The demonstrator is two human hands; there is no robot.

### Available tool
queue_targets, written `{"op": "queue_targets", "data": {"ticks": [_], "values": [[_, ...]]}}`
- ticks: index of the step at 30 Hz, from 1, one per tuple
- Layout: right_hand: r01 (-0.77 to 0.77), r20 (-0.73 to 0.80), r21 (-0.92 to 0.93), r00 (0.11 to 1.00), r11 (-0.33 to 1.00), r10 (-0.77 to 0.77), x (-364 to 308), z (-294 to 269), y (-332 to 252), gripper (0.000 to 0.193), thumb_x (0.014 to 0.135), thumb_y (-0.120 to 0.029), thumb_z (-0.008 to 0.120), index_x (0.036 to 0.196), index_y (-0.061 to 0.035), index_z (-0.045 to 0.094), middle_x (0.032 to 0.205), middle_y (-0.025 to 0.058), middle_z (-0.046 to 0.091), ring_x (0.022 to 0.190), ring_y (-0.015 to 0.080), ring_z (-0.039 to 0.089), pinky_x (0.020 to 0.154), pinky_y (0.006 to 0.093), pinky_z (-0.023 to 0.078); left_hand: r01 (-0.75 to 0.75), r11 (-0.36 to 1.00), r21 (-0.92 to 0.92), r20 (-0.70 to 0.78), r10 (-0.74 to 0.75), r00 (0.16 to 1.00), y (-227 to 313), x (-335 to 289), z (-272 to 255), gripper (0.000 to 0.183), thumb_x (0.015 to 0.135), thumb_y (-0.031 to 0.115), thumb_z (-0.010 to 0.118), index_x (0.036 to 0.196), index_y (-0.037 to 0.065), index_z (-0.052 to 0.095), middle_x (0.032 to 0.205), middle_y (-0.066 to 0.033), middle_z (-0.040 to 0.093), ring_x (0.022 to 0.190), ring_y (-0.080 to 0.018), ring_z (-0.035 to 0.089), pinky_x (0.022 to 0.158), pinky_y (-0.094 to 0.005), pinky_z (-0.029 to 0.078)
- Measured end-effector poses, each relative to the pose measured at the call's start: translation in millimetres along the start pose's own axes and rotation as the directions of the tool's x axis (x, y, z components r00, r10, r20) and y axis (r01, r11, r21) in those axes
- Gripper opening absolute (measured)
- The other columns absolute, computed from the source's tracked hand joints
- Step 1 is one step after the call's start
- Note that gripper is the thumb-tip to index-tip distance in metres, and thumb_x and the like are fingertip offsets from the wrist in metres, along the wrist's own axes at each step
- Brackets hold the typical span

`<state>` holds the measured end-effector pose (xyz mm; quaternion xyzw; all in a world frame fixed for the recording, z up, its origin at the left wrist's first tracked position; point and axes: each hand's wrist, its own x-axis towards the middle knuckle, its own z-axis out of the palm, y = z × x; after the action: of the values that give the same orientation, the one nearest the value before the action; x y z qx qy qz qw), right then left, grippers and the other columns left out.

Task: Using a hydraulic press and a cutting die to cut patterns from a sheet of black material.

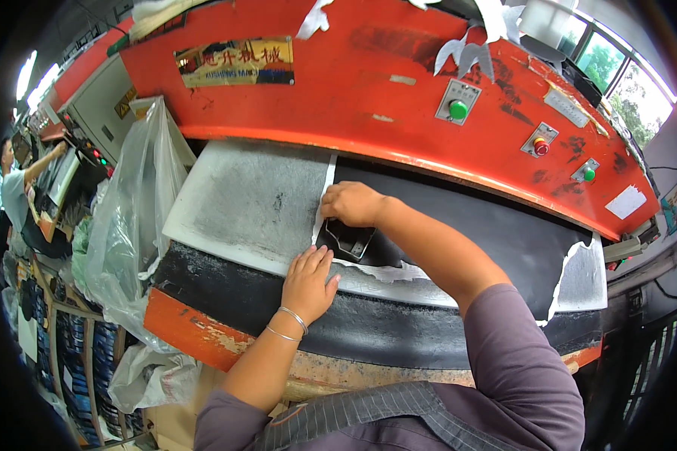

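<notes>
A sheet of black leather-like material with a ragged white edge lies over a worn white cutting board. Near the sheet's left edge is a dark metal cutting die, a thin-walled outline shape. My right hand reaches across from the right, its fingers curled down around the far rim of the die; the fingertips are partly hidden. My left hand rests with fingers stretched out on the near side of the board, just left of the die, holding nothing.
An orange-red press beam with green buttons and a red knob spans the far side, close above the board. A clear plastic bag hangs at left. Farther left, another person works at a machine.
</notes>
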<state>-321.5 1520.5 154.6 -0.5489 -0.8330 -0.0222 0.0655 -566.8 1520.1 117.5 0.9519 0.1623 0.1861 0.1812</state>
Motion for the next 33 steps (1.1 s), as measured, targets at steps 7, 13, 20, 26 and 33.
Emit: {"op": "queue_targets", "data": {"ticks": [7, 13, 20, 26, 33], "values": [[-0.559, -0.026, 0.341, 0.798, 0.756, 0.602, -99, -44, -46, 0.011, 0.086, -0.016, 0.065, 0.089, -0.0056, 0.064, 0.082, 0.0075, 0.064, 0.076, 0.0230, 0.062, 0.067, 0.0349, 0.050, 0.035, 0.940, -0.340, -0.022, -0.045, 0.999, 4, -7, -6, 0.075, 0.083, 0.033, 0.070, 0.140, -0.003, 0.037, 0.142, -0.0238, 0.038, 0.134, -0.0380, 0.035, 0.112, -0.0429, 0.028], [-0.360, 0.439, 0.895, 0.606, -0.263, 0.663, -130, 4, -145, 0.022, 0.088, -0.011, 0.067, 0.106, 0.0001, 0.064, 0.093, 0.0061, 0.068, 0.082, 0.0137, 0.062, 0.076, 0.0296, 0.051, 0.127, 0.095, -0.987, 0.131, 0.045, 0.990, 45, -17, 7, 0.105, 0.082, 0.038, 0.074, 0.151, 0.002, 0.003, 0.149, -0.0220, 0.028, 0.137, -0.0305, 0.033, 0.111, -0.0397, 0.030], [-0.331, 0.430, 0.900, 0.581, -0.282, 0.691, -109, 8, -173, 0.017, 0.082, -0.006, 0.070, 0.098, -0.0014, 0.066, 0.085, 0.0016, 0.066, 0.076, 0.0085, 0.059, 0.069, 0.0251, 0.049, 0.287, 0.403, -0.869, 0.200, -0.243, 0.949, 35, -26, -2, 0.069, 0.082, 0.009, 0.074, 0.138, 0.000, 0.035, 0.114, -0.0150, 0.062, 0.097, -0.0179, 0.063, 0.076, -0.0291, 0.052], [-0.754, 0.295, 0.657, 0.258, 0.000, 0.920, -93, -26, -109, 0.021, 0.083, -0.017, 0.067, 0.085, 0.0037, 0.061, 0.072, 0.0186, 0.064, 0.063, 0.0259, 0.066, 0.061, 0.0395, 0.052, 0.571, 0.652, -0.499, 0.595, -0.222, 0.772, -38, -28, -51, 0.026, 0.080, 0.007, 0.071, 0.103, -0.001, 0.063, 0.083, -0.0136, 0.069, 0.082, -0.0192, 0.067, 0.077, -0.0332, 0.053], [-0.927, 0.014, 0.353, 0.138, 0.124, 0.990, -49, 14, 13, 0.025, 0.082, -0.021, 0.065, 0.091, 0.0024, 0.065, 0.081, 0.0223, 0.068, 0.073, 0.0336, 0.070, 0.064, 0.0387, 0.055, 0.173, 0.911, -0.373, 0.035, -0.173, 0.984, -43, 67, -46, 0.052, 0.082, 0.017, 0.069, 0.128, 0.004, 0.050, 0.119, -0.0166, 0.062, 0.099, -0.0306, 0.061, 0.089, -0.0353, 0.047]]}}
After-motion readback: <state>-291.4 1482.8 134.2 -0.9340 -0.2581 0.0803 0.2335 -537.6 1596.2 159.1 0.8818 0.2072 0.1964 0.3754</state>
